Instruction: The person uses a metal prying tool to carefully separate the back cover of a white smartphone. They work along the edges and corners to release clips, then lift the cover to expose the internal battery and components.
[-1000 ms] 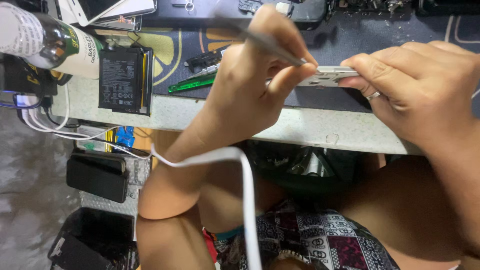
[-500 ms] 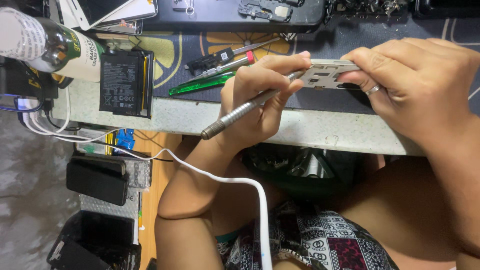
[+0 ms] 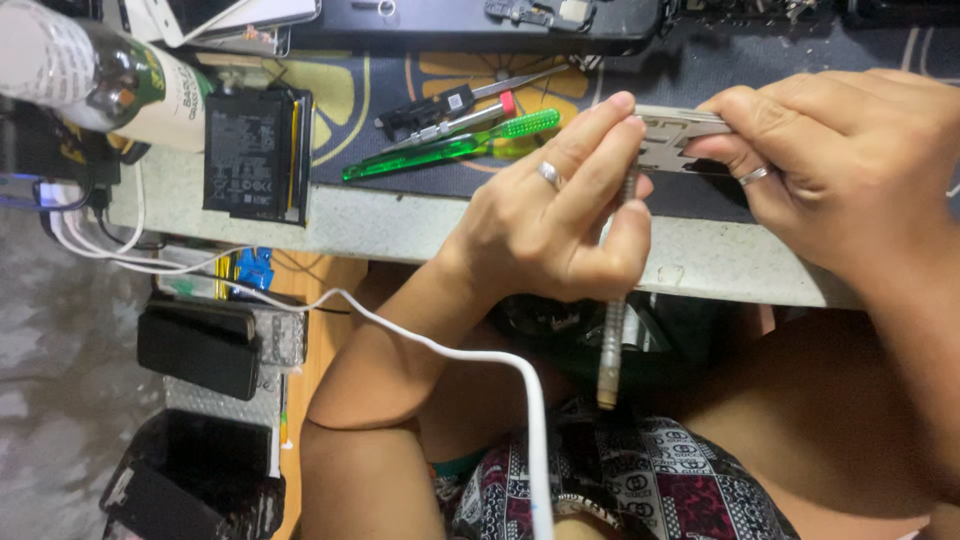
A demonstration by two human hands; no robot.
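A thin metal plate is gripped at its end by the right hand above the bench edge. A slim metal tool is clasped in the left hand, its tip set against the plate. A green screwdriver and a black battery are noted on the bench nearby.
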